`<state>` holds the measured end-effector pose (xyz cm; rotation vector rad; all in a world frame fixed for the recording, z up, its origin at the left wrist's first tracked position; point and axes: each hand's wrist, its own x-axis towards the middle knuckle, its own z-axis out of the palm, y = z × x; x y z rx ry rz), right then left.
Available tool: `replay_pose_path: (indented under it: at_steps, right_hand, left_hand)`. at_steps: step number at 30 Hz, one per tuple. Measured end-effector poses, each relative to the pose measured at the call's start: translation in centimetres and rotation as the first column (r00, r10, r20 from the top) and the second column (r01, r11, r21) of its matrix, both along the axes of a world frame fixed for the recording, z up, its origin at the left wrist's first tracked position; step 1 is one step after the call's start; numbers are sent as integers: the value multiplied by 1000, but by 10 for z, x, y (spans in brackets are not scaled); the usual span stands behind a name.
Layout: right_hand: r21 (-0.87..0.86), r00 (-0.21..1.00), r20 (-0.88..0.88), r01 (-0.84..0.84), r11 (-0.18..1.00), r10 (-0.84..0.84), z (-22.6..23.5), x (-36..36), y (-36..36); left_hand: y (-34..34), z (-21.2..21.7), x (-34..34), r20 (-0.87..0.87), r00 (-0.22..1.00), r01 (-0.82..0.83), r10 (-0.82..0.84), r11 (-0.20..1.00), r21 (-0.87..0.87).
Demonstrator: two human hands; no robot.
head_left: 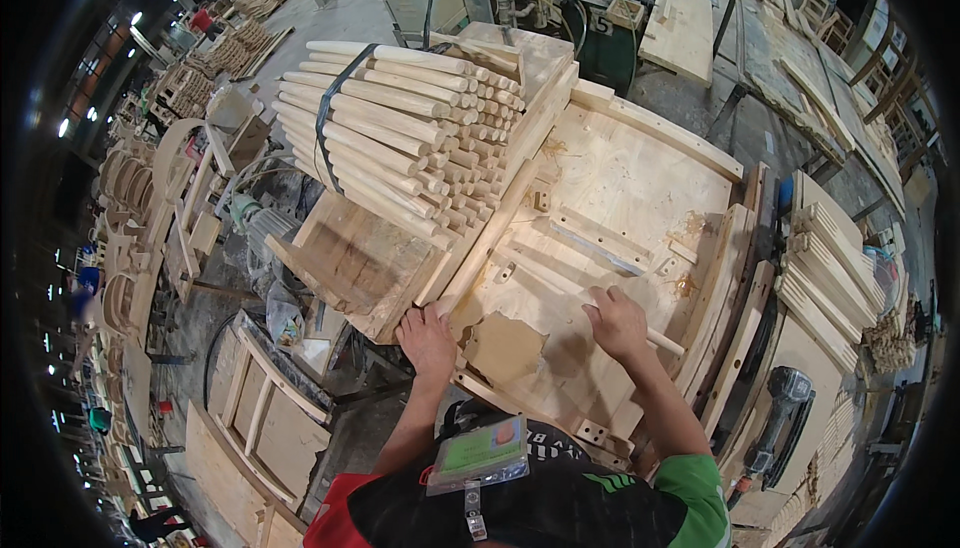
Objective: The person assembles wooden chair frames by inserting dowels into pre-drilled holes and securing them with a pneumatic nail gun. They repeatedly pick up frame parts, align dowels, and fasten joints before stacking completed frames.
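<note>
My right hand [615,324] is closed over a pale round wooden spindle [664,340], which lies slantwise in a shallow plywood work tray [650,156]. The spindle's far end reaches up and left past my fingers. My left hand [427,344] rests at the tray's left edge, by the corner of a wooden box [365,266], fingers bent a little and apart, holding nothing. Beyond it, a large bundle of tapered wooden spindles [390,128] lies with a dark strap [325,118] around it. Drilled wooden blocks [590,236] are fixed to the tray floor.
On the right stand a power drill [787,403] and a stack of pale wooden strips [830,273]. A curved chair-back frame [265,403] lies at lower left. Behind the tray are a dark green machine [607,48] and a board-topped table [680,28].
</note>
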<state>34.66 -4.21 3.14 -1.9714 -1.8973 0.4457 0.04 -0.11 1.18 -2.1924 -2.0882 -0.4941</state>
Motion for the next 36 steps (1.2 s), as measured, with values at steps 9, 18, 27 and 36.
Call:
replay_pose_path:
  at_steps: [9,18,27,36]
  right_hand:
    - [151,995,80,-64,987,52,-16,-16,10]
    - [351,990,138,-69,934,22,-49,-19,16]
    - [366,998,-52,-4,931,24,-69,-27,14]
    - [97,953,-250,203,974,-173,-14,29,11]
  left_hand:
    - [-1,-2,0,-25,1000,-19,18,999,-34]
    - [1,-3,5,-73,996,-50,46,998,-45]
    - [-1,2,10,-157,986,-60,55,998,-29]
    - [-12,4,-4,-51,999,-1,-1,999,-34]
